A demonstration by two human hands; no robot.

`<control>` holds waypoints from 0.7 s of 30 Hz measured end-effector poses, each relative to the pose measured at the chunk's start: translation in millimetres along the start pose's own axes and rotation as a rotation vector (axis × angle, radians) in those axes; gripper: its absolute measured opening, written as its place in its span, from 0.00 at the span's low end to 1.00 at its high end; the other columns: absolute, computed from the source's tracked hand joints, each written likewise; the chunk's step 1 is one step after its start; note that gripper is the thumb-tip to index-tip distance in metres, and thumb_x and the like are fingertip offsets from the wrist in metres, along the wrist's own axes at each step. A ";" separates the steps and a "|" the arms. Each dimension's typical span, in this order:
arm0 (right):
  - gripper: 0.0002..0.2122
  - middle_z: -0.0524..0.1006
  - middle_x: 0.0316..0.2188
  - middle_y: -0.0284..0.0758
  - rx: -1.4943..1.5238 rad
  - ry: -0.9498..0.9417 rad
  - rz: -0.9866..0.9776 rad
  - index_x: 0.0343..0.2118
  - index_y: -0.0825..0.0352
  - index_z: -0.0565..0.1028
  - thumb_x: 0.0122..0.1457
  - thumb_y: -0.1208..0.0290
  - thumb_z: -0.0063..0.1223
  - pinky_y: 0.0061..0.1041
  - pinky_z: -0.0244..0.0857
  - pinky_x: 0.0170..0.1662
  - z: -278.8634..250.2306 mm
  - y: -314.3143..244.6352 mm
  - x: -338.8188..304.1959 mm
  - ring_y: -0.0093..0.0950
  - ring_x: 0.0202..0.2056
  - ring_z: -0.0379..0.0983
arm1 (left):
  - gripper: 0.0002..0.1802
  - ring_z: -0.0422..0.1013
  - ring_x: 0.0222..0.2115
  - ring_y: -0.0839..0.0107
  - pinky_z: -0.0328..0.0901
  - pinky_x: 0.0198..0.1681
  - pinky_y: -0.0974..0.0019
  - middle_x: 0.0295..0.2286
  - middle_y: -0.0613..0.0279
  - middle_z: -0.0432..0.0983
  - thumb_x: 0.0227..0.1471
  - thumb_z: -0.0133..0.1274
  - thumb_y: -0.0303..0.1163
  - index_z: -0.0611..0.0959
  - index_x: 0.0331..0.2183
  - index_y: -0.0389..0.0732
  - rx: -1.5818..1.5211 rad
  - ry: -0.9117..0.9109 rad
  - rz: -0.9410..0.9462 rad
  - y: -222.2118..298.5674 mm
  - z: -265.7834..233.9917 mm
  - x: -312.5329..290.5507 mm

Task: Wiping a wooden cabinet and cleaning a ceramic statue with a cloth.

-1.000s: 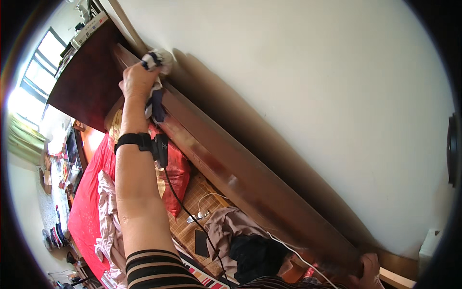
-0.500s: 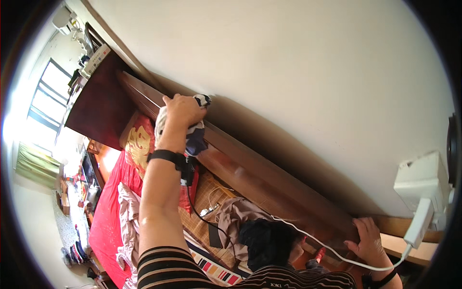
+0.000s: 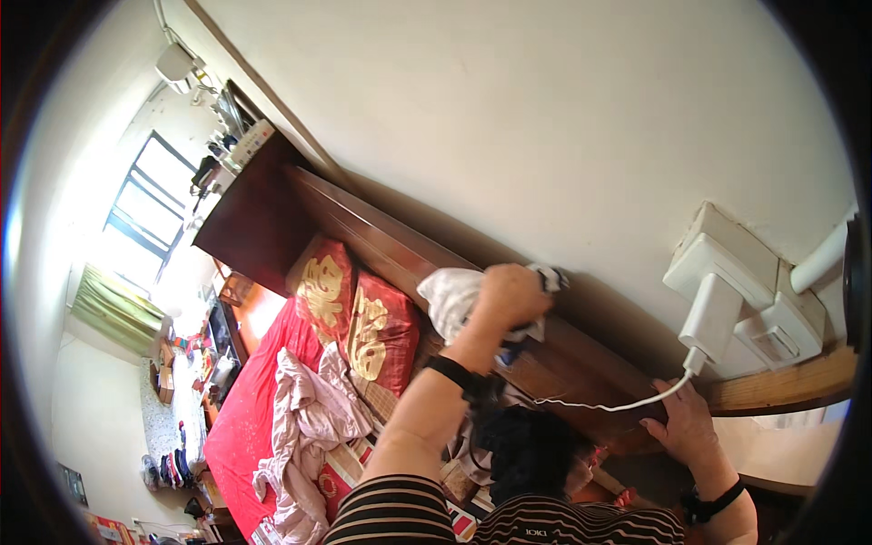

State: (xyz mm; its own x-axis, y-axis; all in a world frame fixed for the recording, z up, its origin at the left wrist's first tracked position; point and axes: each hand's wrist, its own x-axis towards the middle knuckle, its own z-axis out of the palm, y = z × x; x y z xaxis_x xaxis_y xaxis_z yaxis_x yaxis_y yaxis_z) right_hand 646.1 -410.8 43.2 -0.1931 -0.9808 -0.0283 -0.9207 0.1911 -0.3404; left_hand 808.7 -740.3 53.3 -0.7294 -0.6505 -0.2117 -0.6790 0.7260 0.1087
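Left hand [image 3: 514, 296] closed on bunched white-and-dark cloth [image 3: 448, 298], fabric spilling out both sides; fingertips not clear. Cloth sits on the top edge of the brown headboard [image 3: 386, 238], partway along. Right hand [image 3: 687, 423] holds nothing visible, fingers loosely spread at the headboard's near end, apparently bracing. Step in hand, by judgement: wiping the top edge. Next move calls for steady pressure, cloth kept flat along the edge, and care near the white cable [image 3: 618, 408], which runs from the charger [image 3: 713, 318] past the right hand. Beyond: red-and-gold pillows [image 3: 381, 329] by the headboard, crumpled pink fabric [image 3: 304, 404] on the bed, black cloth [image 3: 529, 451] nearer the body.
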 end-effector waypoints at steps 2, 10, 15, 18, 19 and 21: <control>0.30 0.72 0.41 0.44 0.069 0.016 0.001 0.49 0.68 0.70 0.43 0.61 0.66 0.41 0.65 0.47 -5.4 -3.3 1.0 0.45 0.45 0.67 | 0.20 0.77 0.30 0.50 0.71 0.37 0.52 0.26 0.46 0.80 0.41 0.54 0.46 0.85 0.23 0.37 -0.077 0.024 0.108 34.6 10.5 -9.7; 0.30 0.71 0.41 0.47 0.019 0.044 -0.027 0.49 0.70 0.69 0.44 0.60 0.65 0.44 0.64 0.48 13.5 16.1 -2.3 0.48 0.45 0.66 | 0.21 0.74 0.39 0.56 0.65 0.44 0.54 0.32 0.56 0.78 0.36 0.64 0.41 0.79 0.33 0.41 -0.313 0.220 0.372 56.3 43.7 -45.3; 0.34 0.67 0.48 0.53 -0.066 -0.029 -0.012 0.55 0.72 0.63 0.45 0.62 0.63 0.48 0.59 0.53 18.7 23.9 -12.3 0.54 0.50 0.63 | 0.29 0.66 0.53 0.57 0.54 0.56 0.44 0.44 0.61 0.74 0.28 0.65 0.30 0.77 0.40 0.43 -0.485 0.969 -0.061 -66.7 75.2 -29.1; 0.32 0.67 0.51 0.54 -0.125 -0.059 -0.026 0.57 0.69 0.63 0.51 0.64 0.64 0.49 0.60 0.54 24.3 20.5 -9.9 0.55 0.52 0.63 | 0.31 0.62 0.58 0.55 0.51 0.58 0.43 0.46 0.59 0.73 0.31 0.65 0.29 0.77 0.44 0.43 -0.568 1.137 -0.261 -132.5 87.8 2.0; 0.32 0.66 0.53 0.55 -0.125 -0.096 0.004 0.60 0.67 0.62 0.54 0.61 0.60 0.49 0.59 0.56 23.7 22.3 -11.5 0.55 0.54 0.61 | 0.30 0.62 0.57 0.52 0.53 0.58 0.45 0.46 0.56 0.73 0.32 0.64 0.27 0.77 0.44 0.41 -0.603 1.209 -0.287 -150.3 83.3 10.4; 0.32 0.65 0.54 0.55 -0.117 -0.134 0.013 0.59 0.68 0.61 0.54 0.60 0.60 0.48 0.58 0.56 24.0 23.0 -13.4 0.56 0.54 0.61 | 0.29 0.64 0.55 0.47 0.56 0.58 0.50 0.46 0.50 0.73 0.35 0.63 0.25 0.76 0.45 0.38 -0.678 1.348 -0.284 -197.9 80.7 30.3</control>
State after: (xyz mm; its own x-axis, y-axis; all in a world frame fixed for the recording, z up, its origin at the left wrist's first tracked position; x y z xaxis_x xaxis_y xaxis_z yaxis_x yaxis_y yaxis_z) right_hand 635.7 -394.3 13.2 -0.1655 -0.9733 -0.1593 -0.9530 0.1994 -0.2279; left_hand 927.7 -885.8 -53.0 0.1502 -0.7293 0.6675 -0.4408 0.5549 0.7055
